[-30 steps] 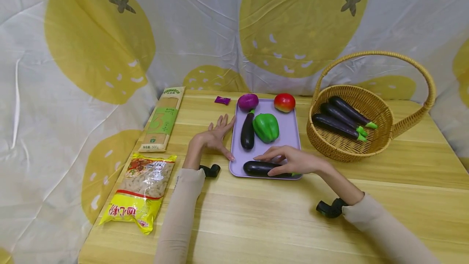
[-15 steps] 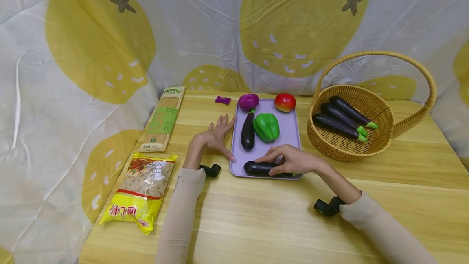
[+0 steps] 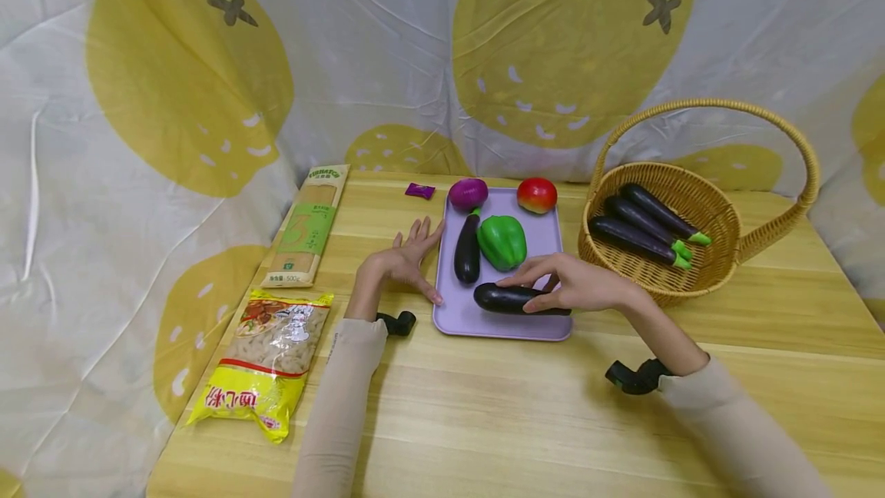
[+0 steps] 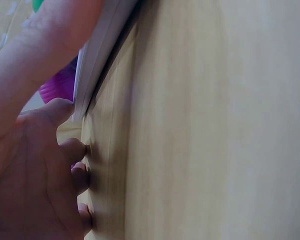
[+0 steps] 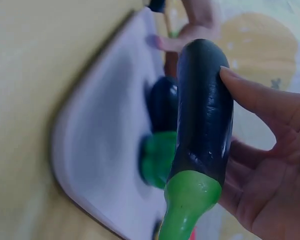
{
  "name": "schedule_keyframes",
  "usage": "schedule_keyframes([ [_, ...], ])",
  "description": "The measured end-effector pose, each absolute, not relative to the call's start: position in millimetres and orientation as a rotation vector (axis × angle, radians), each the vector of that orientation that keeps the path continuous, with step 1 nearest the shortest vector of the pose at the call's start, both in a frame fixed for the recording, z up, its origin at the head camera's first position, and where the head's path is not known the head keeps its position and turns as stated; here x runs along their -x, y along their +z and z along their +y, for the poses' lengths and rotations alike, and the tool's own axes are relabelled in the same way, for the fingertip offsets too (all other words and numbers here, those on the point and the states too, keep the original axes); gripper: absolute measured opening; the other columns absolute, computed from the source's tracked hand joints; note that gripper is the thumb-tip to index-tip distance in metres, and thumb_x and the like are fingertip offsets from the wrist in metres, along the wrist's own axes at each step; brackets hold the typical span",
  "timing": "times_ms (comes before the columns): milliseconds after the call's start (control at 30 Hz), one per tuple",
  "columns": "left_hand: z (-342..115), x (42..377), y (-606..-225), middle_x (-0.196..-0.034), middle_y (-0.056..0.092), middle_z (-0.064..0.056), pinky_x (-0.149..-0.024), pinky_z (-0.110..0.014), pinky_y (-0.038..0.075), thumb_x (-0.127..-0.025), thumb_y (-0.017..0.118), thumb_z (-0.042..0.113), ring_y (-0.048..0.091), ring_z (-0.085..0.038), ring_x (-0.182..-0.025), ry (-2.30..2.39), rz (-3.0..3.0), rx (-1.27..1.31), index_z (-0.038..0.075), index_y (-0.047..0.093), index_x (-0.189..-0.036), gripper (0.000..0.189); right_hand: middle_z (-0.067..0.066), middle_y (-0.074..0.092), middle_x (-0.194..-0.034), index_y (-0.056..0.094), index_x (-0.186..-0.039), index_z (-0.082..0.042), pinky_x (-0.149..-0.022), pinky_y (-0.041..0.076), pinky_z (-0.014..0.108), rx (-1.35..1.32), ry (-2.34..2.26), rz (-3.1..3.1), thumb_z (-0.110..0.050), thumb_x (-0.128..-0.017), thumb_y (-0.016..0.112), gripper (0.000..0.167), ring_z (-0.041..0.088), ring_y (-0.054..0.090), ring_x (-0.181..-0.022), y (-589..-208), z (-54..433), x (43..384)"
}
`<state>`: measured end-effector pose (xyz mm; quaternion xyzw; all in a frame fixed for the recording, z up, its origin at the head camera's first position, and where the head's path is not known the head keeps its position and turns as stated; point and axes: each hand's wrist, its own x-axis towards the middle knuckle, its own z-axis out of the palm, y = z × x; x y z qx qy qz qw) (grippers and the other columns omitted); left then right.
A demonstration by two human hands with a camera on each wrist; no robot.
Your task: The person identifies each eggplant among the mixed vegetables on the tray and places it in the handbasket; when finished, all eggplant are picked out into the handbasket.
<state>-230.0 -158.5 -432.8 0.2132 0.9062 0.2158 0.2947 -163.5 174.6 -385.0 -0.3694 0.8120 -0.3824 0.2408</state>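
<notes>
My right hand pinches a dark eggplant between thumb and fingers, lifted above the near end of the lilac tray. In the right wrist view the held eggplant shows its green stem end, with a gap between it and the tray. Fingers spread, my left hand rests at the tray's left edge, its thumb and a finger touching the rim. A second eggplant, a green bell pepper, a purple onion-like vegetable and a red round fruit are on the tray.
To the right stands a tall-handled wicker basket holding three eggplants. Along the left lie a noodle packet and a yellow food bag. A small purple wrapped piece lies behind the left hand.
My right hand has raised the eggplant off the near end of the tray and shifted it slightly right. My left hand stays where it was.
</notes>
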Motion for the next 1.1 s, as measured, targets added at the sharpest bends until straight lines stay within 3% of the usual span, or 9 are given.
schedule_keyframes([
  [233,-158.6,229.4,-432.2,-0.17,-0.027,-0.016,-0.129,-0.057,-0.018,-0.071,0.095,0.045,-0.03,-0.031,-0.158,0.572,2.409,-0.565,0.022,-0.014,-0.166,0.146,-0.003,0.073,-0.129,0.071,-0.134,-0.03,-0.091,0.058,0.027,0.92,-1.034,2.395,-0.027,-0.091,0.08,0.044,0.021,0.062,-0.121,-352.9,206.3,173.2],
  [467,-158.3,229.1,-431.2,-0.17,-0.027,-0.017,-0.129,-0.058,-0.017,-0.071,0.095,0.044,-0.03,-0.032,-0.158,0.573,2.409,-0.568,0.021,-0.015,-0.166,0.147,0.002,0.069,-0.12,0.069,-0.137,-0.026,-0.077,0.058,0.024,0.878,-1.023,2.484,-0.021,-0.094,0.077,0.044,0.015,0.062,-0.098,-328.0,240.2,183.5],
  [633,-158.2,229.6,-431.8,-0.17,-0.027,-0.017,-0.129,-0.058,-0.017,-0.07,0.095,0.044,-0.029,-0.032,-0.158,0.578,2.409,-0.566,0.021,-0.015,-0.166,0.147,0.005,0.07,-0.129,0.07,-0.136,-0.024,-0.077,0.056,0.022,0.75,-1.029,2.538,-0.016,-0.093,0.078,0.045,0.01,0.064,-0.103,-316.4,261.3,191.1],
  [867,-158.2,229.6,-431.6,-0.171,-0.027,-0.017,-0.129,-0.058,-0.017,-0.07,0.096,0.044,-0.029,-0.032,-0.158,0.581,2.412,-0.567,0.021,-0.014,-0.166,0.147,0.001,0.068,-0.14,0.068,-0.138,-0.028,-0.089,0.054,0.016,0.658,-0.919,2.632,-0.021,-0.093,0.078,0.047,-0.006,0.063,-0.11,-312.5,290.8,205.7],
  [1100,-157.8,229.5,-431.5,-0.171,-0.027,-0.016,-0.129,-0.057,-0.018,-0.07,0.095,0.044,-0.029,-0.031,-0.158,0.572,2.412,-0.563,0.022,-0.014,-0.166,0.147,0.009,0.066,-0.142,0.067,-0.14,-0.021,-0.084,0.055,0.014,0.577,-0.879,2.588,-0.02,-0.093,0.079,0.049,-0.011,0.063,-0.108,-314.2,325.6,218.5],
])
